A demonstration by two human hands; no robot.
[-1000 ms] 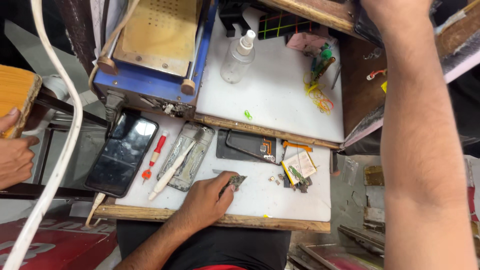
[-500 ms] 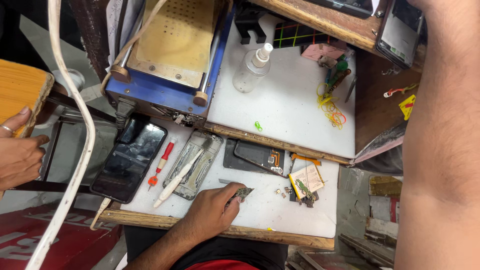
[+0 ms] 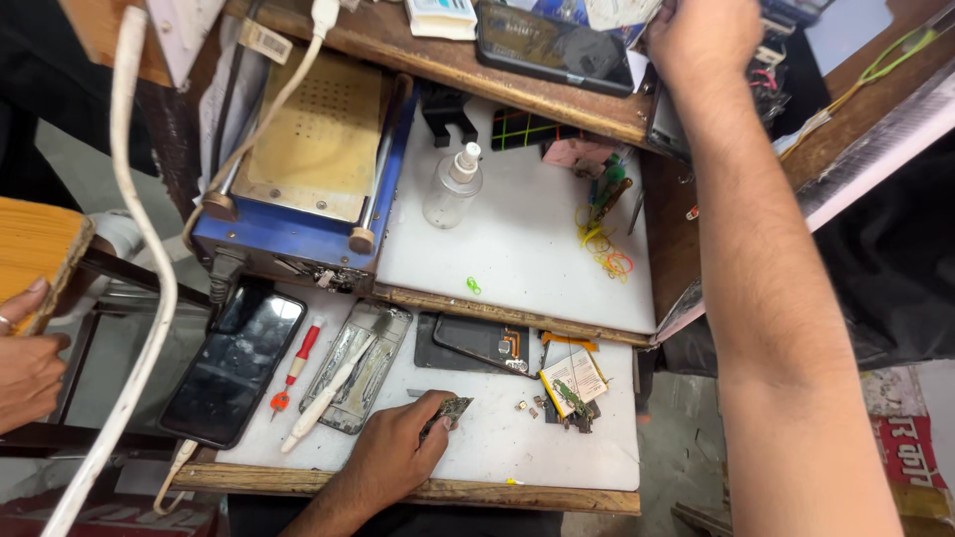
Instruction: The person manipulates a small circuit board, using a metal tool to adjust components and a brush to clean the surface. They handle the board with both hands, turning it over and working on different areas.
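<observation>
My left hand (image 3: 393, 459) rests on the white work mat (image 3: 497, 452) near the front edge. Its fingertips pinch a small dark circuit board (image 3: 451, 409). My right arm stretches up the right side of the view, and my right hand (image 3: 701, 40) is at the upper wooden shelf (image 3: 448, 62), beside a black phone (image 3: 552, 45) lying there. Its fingers touch pale items at the frame's top edge; what they grip is hidden.
On the mat lie a black phone (image 3: 234, 366), a red screwdriver (image 3: 296, 363), an open phone frame (image 3: 360, 366), a white tool (image 3: 328, 398), phone parts (image 3: 477, 343) and a battery (image 3: 572, 378). Behind stand a blue heating machine (image 3: 308, 169) and a spray bottle (image 3: 450, 189). Another person's hand (image 3: 25, 348) is at left.
My right hand has come into view at the upper shelf, by the black phone, as the view shifted. My left hand stays on the mat with the small board.
</observation>
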